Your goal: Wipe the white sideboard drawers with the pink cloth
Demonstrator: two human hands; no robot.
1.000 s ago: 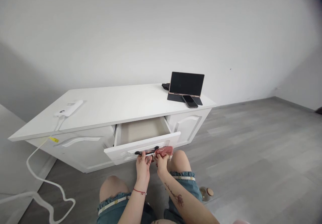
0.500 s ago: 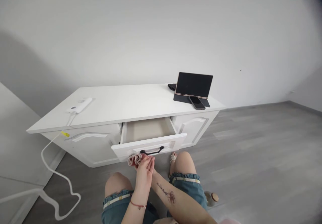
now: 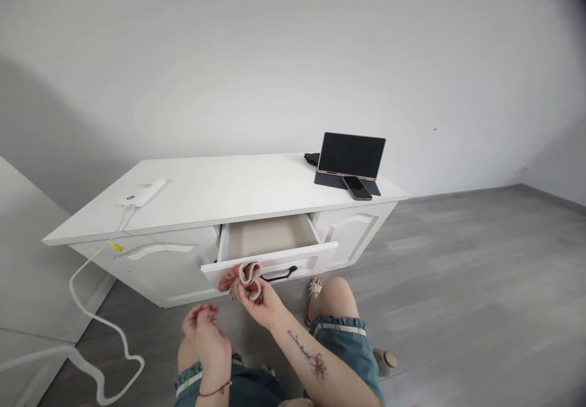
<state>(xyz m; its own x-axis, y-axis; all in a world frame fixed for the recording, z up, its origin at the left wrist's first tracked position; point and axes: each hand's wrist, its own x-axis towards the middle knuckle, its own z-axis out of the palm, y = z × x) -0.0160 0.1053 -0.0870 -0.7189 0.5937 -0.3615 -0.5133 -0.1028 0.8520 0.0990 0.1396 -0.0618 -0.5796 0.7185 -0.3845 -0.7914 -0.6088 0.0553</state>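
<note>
Gripping the bunched pink cloth in our right hand, we are now pressing it against the left end of the open drawer's front, having carried it across from the black handle's right side. Its long axis is running roughly left-right along the panel. Our left hand, off the handle, is hanging loosely curled and empty.
</note>
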